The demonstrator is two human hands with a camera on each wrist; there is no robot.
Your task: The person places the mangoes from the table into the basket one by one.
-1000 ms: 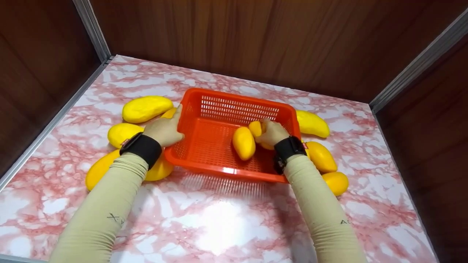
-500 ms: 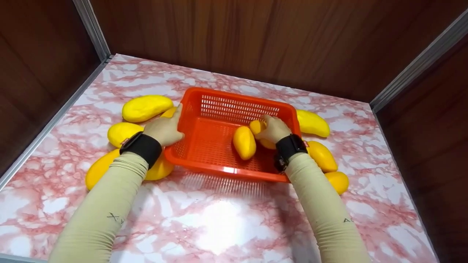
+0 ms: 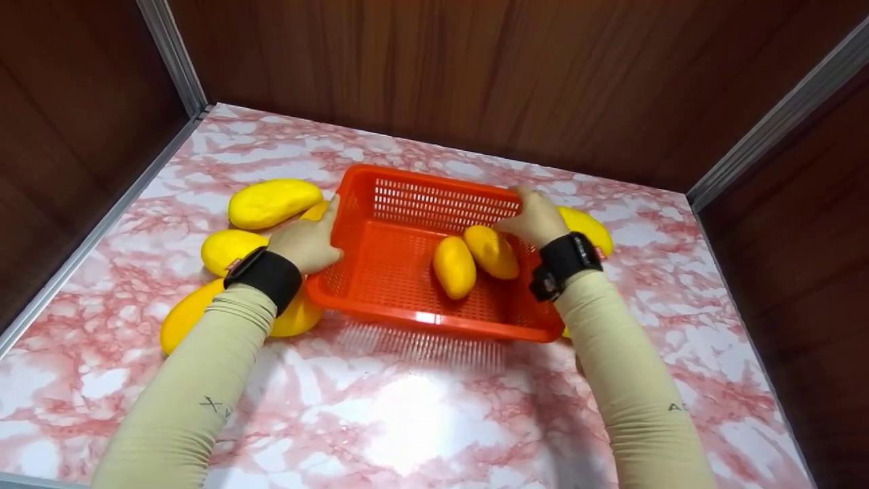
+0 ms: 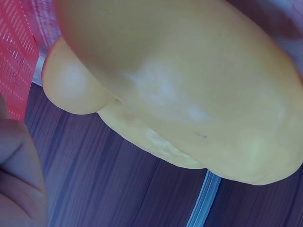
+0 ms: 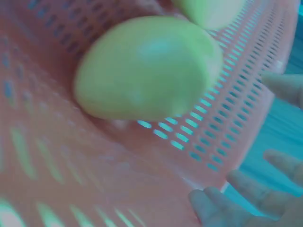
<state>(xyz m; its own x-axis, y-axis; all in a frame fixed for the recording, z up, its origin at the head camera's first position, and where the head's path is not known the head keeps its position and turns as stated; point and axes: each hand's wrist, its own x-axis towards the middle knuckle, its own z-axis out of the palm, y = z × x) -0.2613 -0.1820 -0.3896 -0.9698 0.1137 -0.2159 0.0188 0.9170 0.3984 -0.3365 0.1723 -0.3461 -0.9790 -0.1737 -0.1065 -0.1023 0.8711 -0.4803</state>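
In the head view, an orange-red plastic basket stands on the table with two yellow mangoes inside, towards its right. My left hand grips the basket's left rim, its thumb over the edge. Above the right rim is my right hand, fingers spread and nothing held. The right wrist view has those fingers apart from the nearer mango, which lies against the perforated wall. In the left wrist view, part of my left hand shows beside large mangoes outside the basket.
Several yellow mangoes lie left of the basket, partly behind my left arm. Another mango shows to its right; others there are mostly covered by my right arm. Dark wood-grain panels border the marbled table.
My right hand has let go of the mango in the basket and moved right, up to the right rim. That mango now lies beside the other. My left hand stays put.
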